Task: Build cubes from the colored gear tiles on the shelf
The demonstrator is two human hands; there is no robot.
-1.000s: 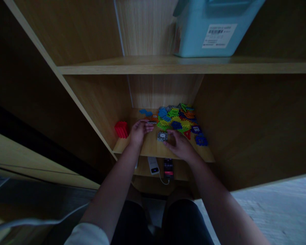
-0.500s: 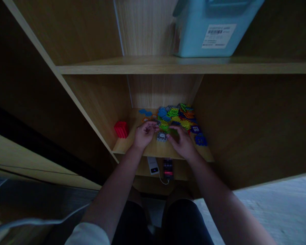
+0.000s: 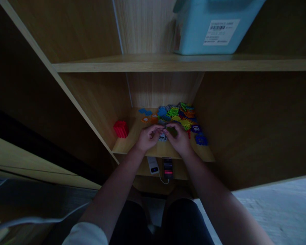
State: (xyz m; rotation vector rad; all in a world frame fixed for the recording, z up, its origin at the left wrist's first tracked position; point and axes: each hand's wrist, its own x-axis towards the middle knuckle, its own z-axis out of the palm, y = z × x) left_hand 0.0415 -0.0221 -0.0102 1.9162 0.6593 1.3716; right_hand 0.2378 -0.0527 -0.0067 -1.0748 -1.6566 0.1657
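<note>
Over the middle of the shelf, my left hand point(image 3: 149, 136) and my right hand point(image 3: 179, 137) meet at the fingertips. Both are closed in a pinch on something small that I cannot make out, mostly hidden by the fingers. A grey plastic piece point(image 3: 162, 137) lies on the shelf just below the fingertips, partly covered. Behind the hands spreads a pile of flat interlocking pieces, among them a blue one point(image 3: 162, 111), a green one point(image 3: 172, 111) and a yellow one point(image 3: 186, 124). Orange pieces point(image 3: 154, 118) lie beyond my left hand.
A red ribbed block point(image 3: 121, 129) stands at the shelf's left. Dark blue pieces point(image 3: 201, 139) lie at the right. Below are a white power bank point(image 3: 153, 165) and a phone point(image 3: 168, 168) joined by a cable. A light blue bin point(image 3: 193, 34) sits on the upper shelf point(image 3: 142, 67).
My hands have come together from a small gap, and their fingertips now meet. They now cover the green pieces at the front of the pile, while the orange pieces have come into clearer view.
</note>
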